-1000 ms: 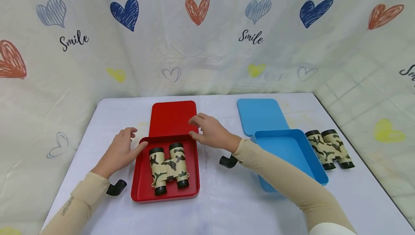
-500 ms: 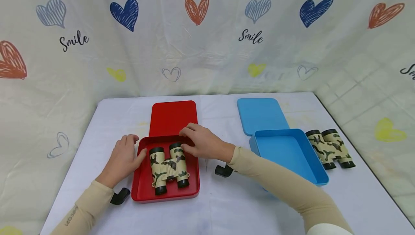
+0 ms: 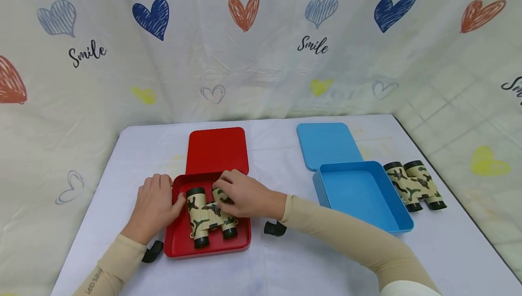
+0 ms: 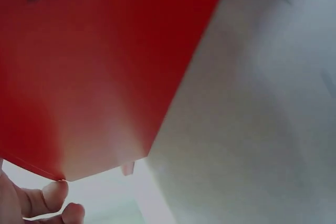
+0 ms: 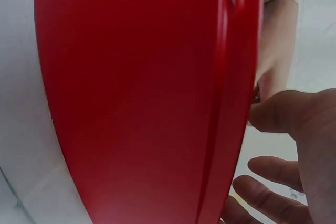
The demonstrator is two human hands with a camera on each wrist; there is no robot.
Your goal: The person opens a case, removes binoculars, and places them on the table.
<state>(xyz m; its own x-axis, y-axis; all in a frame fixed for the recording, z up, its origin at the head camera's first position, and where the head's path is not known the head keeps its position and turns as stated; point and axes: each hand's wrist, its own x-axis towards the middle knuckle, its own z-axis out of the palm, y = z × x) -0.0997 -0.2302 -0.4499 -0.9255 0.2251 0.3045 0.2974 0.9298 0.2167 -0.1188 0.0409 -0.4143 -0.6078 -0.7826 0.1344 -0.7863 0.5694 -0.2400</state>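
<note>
Camouflage-patterned binoculars [image 3: 214, 214] with black ends lie in a red box [image 3: 177, 249]. My left hand [image 3: 152, 203] holds the box's left rim in the head view, with the thumb over the edge and the fingers outside. In the left wrist view, bent fingers [image 4: 52, 198] show at a corner of the red wall. My right hand [image 3: 244, 194] is over the binoculars' right barrel, partly hiding it, with thumb and fingers loosely spread. In the right wrist view, the red wall hides the binoculars below the right fingers [image 5: 273, 192].
A red lid [image 3: 218, 148] lies just behind the red box. To the right are an open blue box [image 3: 318, 191] and its blue lid [image 3: 328, 144]. A second pair of camouflage binoculars [image 3: 416, 185] lies beside the blue box at the right.
My right hand has moved left and down over the binoculars in the red box. My left hand has come lower along the left rim. The boxes and lids stay put.
</note>
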